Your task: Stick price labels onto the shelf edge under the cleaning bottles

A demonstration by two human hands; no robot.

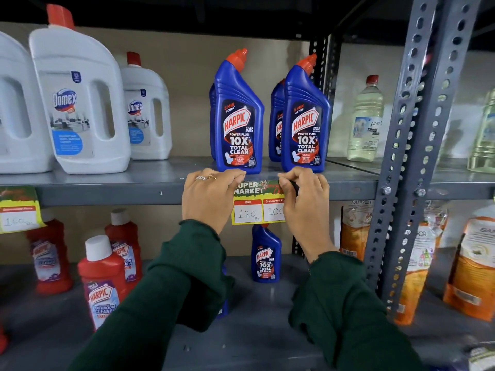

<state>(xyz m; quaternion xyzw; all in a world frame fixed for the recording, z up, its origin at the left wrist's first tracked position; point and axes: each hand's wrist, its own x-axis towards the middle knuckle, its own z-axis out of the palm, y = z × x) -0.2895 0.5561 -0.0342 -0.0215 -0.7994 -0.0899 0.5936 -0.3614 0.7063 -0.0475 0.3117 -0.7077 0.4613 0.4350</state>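
Note:
A yellow and green price label point(253, 203) reading 120 and 100 lies against the grey shelf edge point(112, 192), right below two blue Harpic bottles point(237, 121) point(304, 124). My left hand point(207, 198) presses its top left corner with curled fingers. My right hand point(305, 202) covers its right side, fingers bent over the top right corner, with a dark thing partly hidden in them. Another label point(18, 210) reading 160 hangs on the same shelf edge at the far left.
White Domex jugs point(80, 103) stand on the left of the upper shelf. Red Harpic bottles point(103, 279) and a small blue one point(265, 255) fill the lower shelf. A perforated steel upright point(409, 156) rises on the right, with clear bottles point(365, 121) and orange packets point(471, 269) behind it.

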